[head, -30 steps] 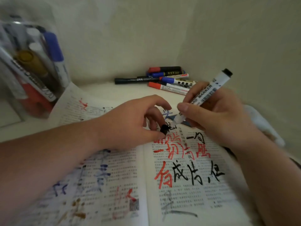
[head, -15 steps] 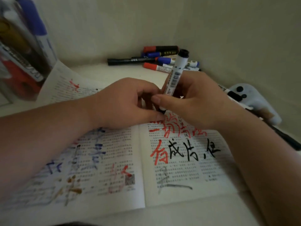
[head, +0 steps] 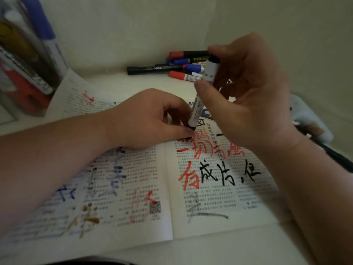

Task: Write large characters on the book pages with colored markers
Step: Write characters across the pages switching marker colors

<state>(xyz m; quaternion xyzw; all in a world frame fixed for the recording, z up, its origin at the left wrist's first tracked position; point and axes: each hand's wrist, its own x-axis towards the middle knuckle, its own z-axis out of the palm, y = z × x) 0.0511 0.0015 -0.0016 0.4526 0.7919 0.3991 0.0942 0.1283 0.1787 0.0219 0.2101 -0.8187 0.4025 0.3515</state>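
Over the right page of the open book [head: 210, 222], pinched the black cap [head: 191, 129] in the left hand [head: 149, 119] and gripped the whiteboard marker [head: 195, 113] upright in the right hand [head: 254, 96], seemingly capping it; next needed a straight push, then another colour.

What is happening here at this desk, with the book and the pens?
A person holds a white marker nearly upright in the right hand. The left hand pinches its black cap at the lower end, over the open book. The pages already carry large red, black and blue characters.
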